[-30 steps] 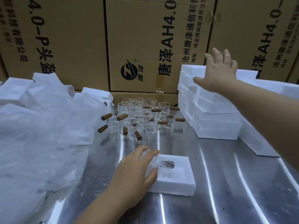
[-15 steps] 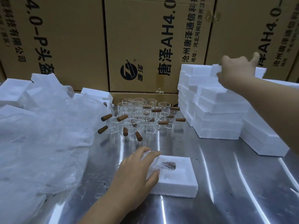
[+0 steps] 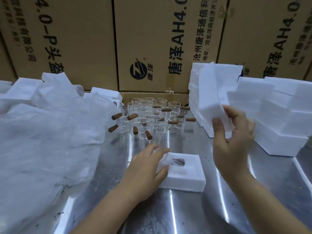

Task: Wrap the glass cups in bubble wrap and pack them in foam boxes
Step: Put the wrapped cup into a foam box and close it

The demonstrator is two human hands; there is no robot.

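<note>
Steel table (image 3: 185, 217). At six o'clock, left hand (image 3: 145, 171) flat on foam box (image 3: 190, 179), fingers straight; at three o'clock, right hand (image 3: 233, 142) pinching foam piece (image 3: 214, 98), fingers curled.

Cartons (image 3: 152, 39) at twelve o'clock are tan with black lettering and a black logo (image 3: 138, 71); the foam boxes (image 3: 278, 119) at two o'clock and the foam piece (image 3: 214, 92) at one o'clock are plain white. The glass cups (image 3: 145, 105) are clear with reddish-brown handles (image 3: 132, 116), the bubble wrap (image 3: 42, 132) at nine o'clock milky white. The worktop (image 3: 185, 210) is streaked silver, and the white foam box (image 3: 185, 181) at six o'clock holds a possibly brown smudge (image 3: 179, 161).
</note>
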